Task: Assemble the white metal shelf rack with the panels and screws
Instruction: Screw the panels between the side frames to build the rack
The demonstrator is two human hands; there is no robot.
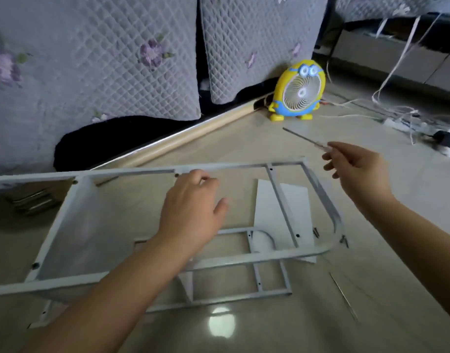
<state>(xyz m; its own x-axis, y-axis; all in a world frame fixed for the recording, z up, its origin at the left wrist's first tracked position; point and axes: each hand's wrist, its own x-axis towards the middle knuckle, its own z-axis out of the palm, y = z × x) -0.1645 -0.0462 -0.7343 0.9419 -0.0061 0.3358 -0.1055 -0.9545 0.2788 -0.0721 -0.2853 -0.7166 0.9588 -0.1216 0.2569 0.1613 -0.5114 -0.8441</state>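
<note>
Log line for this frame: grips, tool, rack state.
left hand grip: holds far rail of white frame | right hand grip: holds screwdriver raised, off the frame | loose screws: on floor by curved corner

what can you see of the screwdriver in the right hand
The screwdriver is slim: a thin dark metal shaft running into a pale, see-through-looking handle, mostly hidden by the fingers of the right hand, which pinch it. It is held in the air above the floor, shaft pointing up and left towards the yellow fan. Its tip touches nothing; the tip's type is too small to tell.
</note>
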